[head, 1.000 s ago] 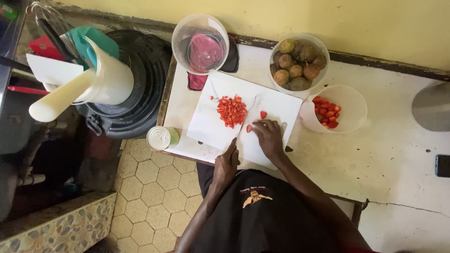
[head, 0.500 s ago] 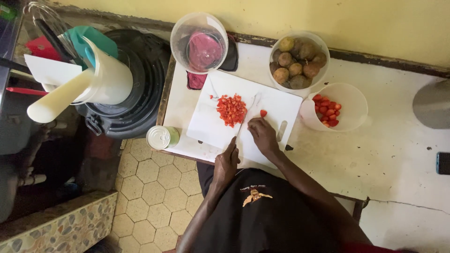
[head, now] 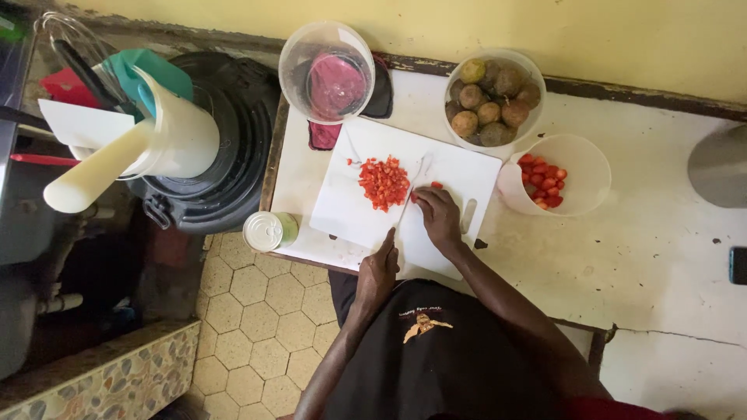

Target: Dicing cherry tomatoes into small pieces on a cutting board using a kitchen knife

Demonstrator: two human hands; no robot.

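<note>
Under both hands, one white cutting board (head: 366,210) lies on the worktop (head: 646,257). Left hand (head: 379,272) grips one knife (head: 410,194); right hand (head: 438,216) pins one red piece (head: 436,186). Beside the blade: one chopped pile (head: 383,183). Beyond: three bowls.

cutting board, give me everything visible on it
The board is a white rectangle, plastic by its look, with a slot handle at its right end. It lies flat and slightly skewed on the white counter. A pile of diced red pieces sits mid-board. The right hand presses on it; the left hand holds a knife over it.
</note>
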